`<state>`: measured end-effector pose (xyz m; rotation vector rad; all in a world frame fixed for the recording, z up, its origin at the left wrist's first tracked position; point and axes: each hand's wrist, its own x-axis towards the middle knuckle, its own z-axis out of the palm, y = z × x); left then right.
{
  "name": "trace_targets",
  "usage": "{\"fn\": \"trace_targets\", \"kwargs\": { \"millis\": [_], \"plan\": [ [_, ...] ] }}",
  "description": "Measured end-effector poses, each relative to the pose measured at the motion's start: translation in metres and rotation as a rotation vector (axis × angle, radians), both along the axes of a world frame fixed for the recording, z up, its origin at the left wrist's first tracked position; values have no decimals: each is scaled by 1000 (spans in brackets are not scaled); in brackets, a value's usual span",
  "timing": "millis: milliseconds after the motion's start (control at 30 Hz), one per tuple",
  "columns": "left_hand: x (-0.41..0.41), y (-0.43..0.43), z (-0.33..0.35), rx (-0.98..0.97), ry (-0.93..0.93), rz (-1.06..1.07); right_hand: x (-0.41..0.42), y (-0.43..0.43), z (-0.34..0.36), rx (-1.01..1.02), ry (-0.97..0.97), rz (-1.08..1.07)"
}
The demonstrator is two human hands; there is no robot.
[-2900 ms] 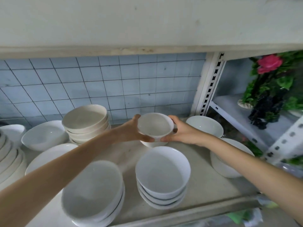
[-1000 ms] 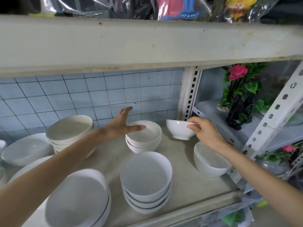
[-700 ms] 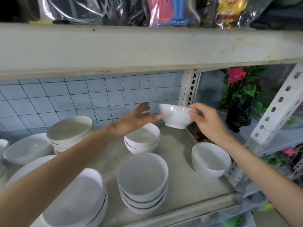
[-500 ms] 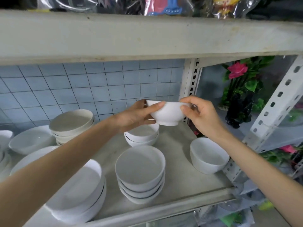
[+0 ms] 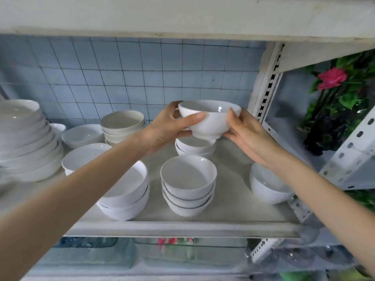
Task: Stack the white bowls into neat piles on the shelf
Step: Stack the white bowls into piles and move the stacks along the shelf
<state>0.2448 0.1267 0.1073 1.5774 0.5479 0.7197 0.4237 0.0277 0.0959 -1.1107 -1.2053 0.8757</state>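
Note:
A small white bowl (image 5: 211,120) hangs upright in the air between my two hands. My left hand (image 5: 166,128) grips its left side and my right hand (image 5: 245,134) grips its right side. Directly below it sits a short pile of two like bowls (image 5: 193,148) at the back of the shelf (image 5: 182,226). In front of that stands a pile of three bowls (image 5: 188,183). A pile of wider bowls (image 5: 129,191) stands at the front left, partly hidden by my left forearm. A single bowl (image 5: 265,189) stands at the right, partly behind my right wrist.
A cream pile of bowls (image 5: 122,124), a lone bowl (image 5: 82,135) and a tall pile of shallow dishes (image 5: 26,142) fill the left. A slotted white upright (image 5: 267,82) bounds the right. Artificial flowers (image 5: 341,94) stand beyond it. The shelf board overhead (image 5: 182,15) is close.
My right hand lifted the bowl from the back right of the shelf and carried it left. My left hand left the two-bowl pile and took hold of the bowl's other side.

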Motion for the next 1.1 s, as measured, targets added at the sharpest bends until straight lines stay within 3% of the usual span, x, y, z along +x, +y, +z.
{"fn": "trace_targets", "kwargs": {
  "millis": [333, 833, 1100],
  "plan": [
    [-56, -25, 9, 16, -87, 20, -52, -11, 6, 19, -86, 58],
    [-150, -59, 4, -28, -174, 92, -150, -44, 11, 22, -45, -12],
    [-167, -70, 0, -58, -263, 293, -175, -24, 11, 96, -11, 26]
  ]
}}
